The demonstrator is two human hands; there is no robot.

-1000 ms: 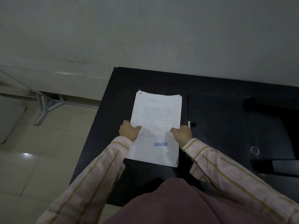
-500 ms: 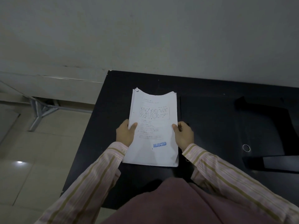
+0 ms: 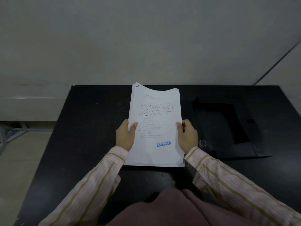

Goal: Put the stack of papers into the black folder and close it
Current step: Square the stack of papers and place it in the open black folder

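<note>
A white stack of papers (image 3: 156,111) with printed text and a blue "REJECTED" stamp is held up over the black table (image 3: 91,128), its far end raised and sagging. My left hand (image 3: 126,136) grips the stack's left edge, thumb on top. My right hand (image 3: 187,136) grips the right edge the same way. The black folder (image 3: 228,128) lies open on the table to the right of the stack, hard to make out against the dark top, with a small metal ring (image 3: 202,143) on it close to my right wrist.
A plain grey wall (image 3: 146,38) rises right behind the table. The table's left edge drops to a tiled floor (image 3: 21,152), where a metal frame leg (image 3: 9,132) stands. My striped sleeves and dark red clothing fill the bottom of the view.
The stack lay flat on the table with both hands at its sides; now both hands have lifted it, its far end higher. The view has shifted left, so the folder sits nearer centre.
</note>
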